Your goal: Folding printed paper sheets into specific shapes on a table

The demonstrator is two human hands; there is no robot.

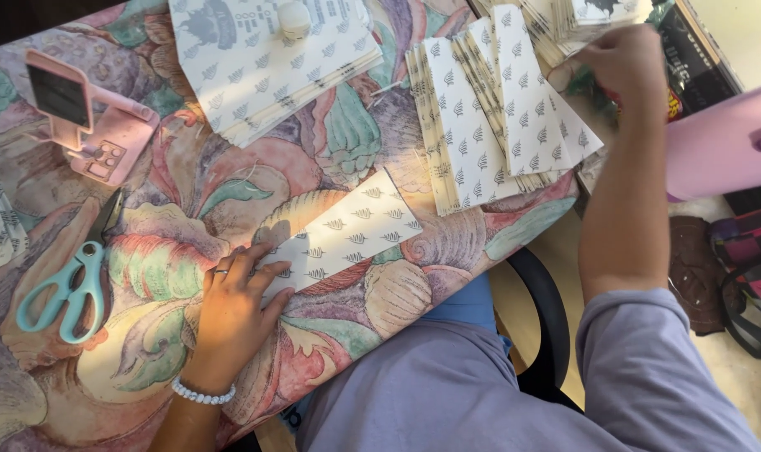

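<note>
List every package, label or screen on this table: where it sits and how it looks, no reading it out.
Phone on pink stand: far left, upright, dark blank screen.
Single flat paper bag: table centre under the left hand, white with small grey leaf marks.
Fanned bag stack: upper right, same pattern, by the right hand.
Second bag stack: top centre, with dark printed emblem.
Dark printed box: top right edge.

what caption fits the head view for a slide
Left hand flat on a patterned paper sheet; right hand reaching to folded paper stacks, scissors nearby.
</note>
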